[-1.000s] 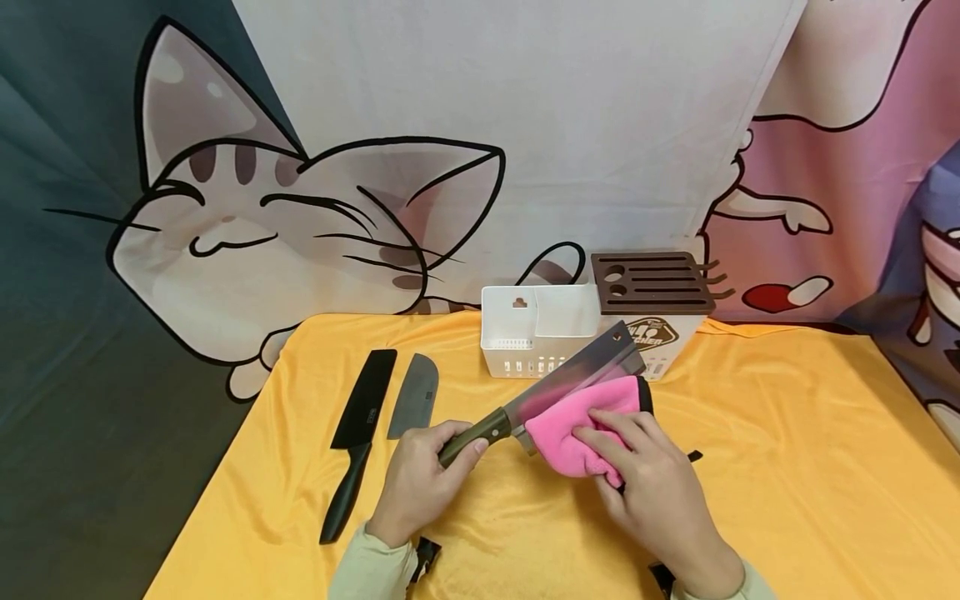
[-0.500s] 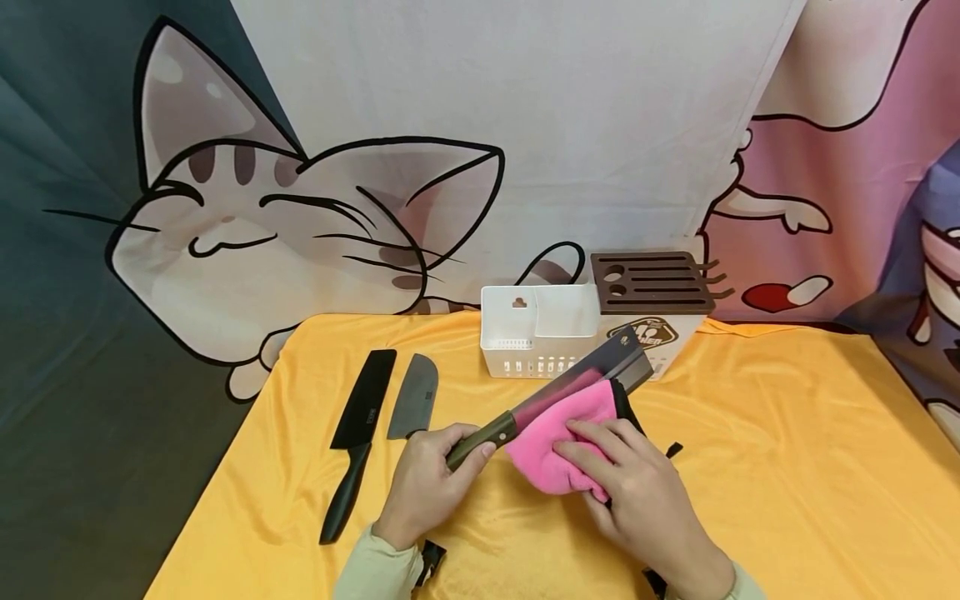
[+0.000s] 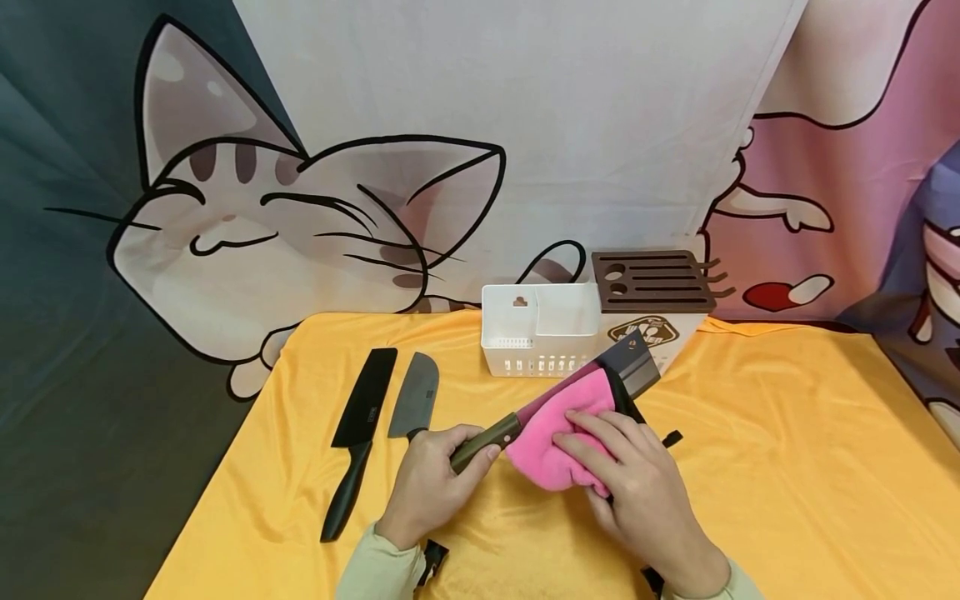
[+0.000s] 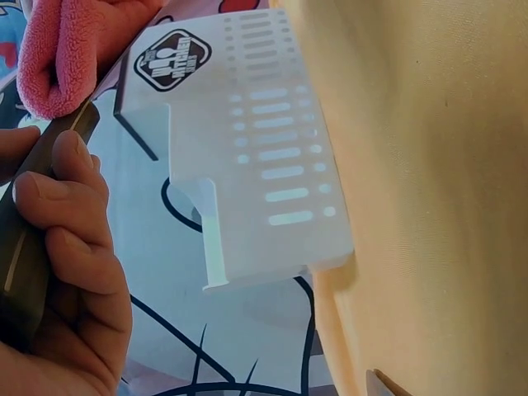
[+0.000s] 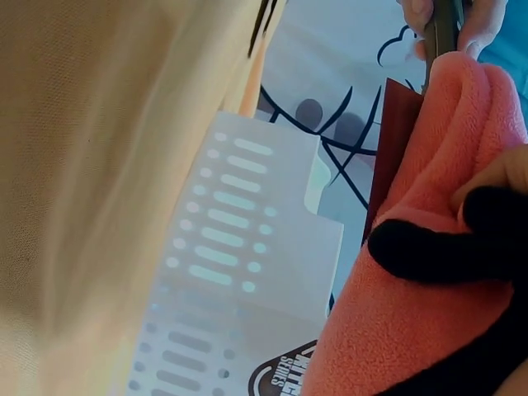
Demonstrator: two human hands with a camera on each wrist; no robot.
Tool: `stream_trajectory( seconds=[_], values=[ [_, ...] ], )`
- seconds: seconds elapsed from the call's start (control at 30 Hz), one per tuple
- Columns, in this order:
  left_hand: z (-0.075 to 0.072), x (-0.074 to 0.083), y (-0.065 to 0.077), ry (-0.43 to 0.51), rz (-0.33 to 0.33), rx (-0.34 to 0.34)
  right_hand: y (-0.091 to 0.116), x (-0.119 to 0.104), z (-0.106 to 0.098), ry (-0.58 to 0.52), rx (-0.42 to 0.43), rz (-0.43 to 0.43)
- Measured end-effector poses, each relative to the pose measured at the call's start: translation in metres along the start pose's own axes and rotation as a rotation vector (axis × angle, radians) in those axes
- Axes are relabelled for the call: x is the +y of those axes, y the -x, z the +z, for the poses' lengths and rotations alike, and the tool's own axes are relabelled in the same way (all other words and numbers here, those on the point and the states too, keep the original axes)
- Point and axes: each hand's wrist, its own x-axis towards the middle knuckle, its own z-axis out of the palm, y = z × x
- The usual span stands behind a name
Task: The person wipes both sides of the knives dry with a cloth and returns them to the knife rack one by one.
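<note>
My left hand (image 3: pixel 431 483) grips the olive-green handle (image 3: pixel 487 442) of a cleaver, which slants up to the right. Wrapped over the blade's middle is a fluffy pink cloth (image 3: pixel 555 446) with black edging. My right hand (image 3: pixel 637 479) holds the cloth against the metal, fingers on top and thumb underneath. Beyond the cloth, the squared blade tip (image 3: pixel 636 367) shows bare; the rest is mostly covered. In the left wrist view, curled fingers (image 4: pixel 74 223) surround the handle. The right wrist view has the folded cloth (image 5: pixel 445 157) lying along the blade (image 5: pixel 396 140).
A black knife (image 3: pixel 363 417) and a smaller grey-bladed knife (image 3: pixel 416 396) lie at left on the yellow tablecloth (image 3: pixel 810 433). Behind the cleaver tip stands a white perforated rack (image 3: pixel 540 312) with a brown slotted top (image 3: pixel 652 283). A cartoon-cat curtain (image 3: pixel 225 250) hangs behind.
The cloth and my right hand have slid left along the blade toward the handle, baring more of the tip. The cleaver has shifted slightly right and its tip has dropped a little.
</note>
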Motion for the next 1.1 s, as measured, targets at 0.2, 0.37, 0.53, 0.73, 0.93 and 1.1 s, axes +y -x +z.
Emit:
stream_trajectory(
  seconds=[0.2,0.37,0.53,0.73,0.93,1.1],
  values=[
    [0.000,0.000,0.000,-0.004,0.009,0.002,0.001,0.001,0.000,-0.006,0.021,0.015],
    [0.000,0.001,0.000,-0.006,0.032,0.000,0.001,0.002,0.000,-0.001,0.048,0.043],
    [0.001,0.001,-0.001,-0.037,0.051,-0.002,0.000,0.003,-0.001,0.010,0.071,0.074],
    [0.003,0.002,0.000,-0.056,0.034,-0.010,0.000,0.007,-0.002,0.038,0.087,0.118],
    [0.003,0.002,0.000,-0.042,0.012,-0.023,0.002,0.015,-0.004,0.046,0.118,0.164],
    [0.002,0.002,0.000,-0.025,0.002,-0.022,0.004,0.021,-0.009,0.070,0.140,0.194]
  ],
)
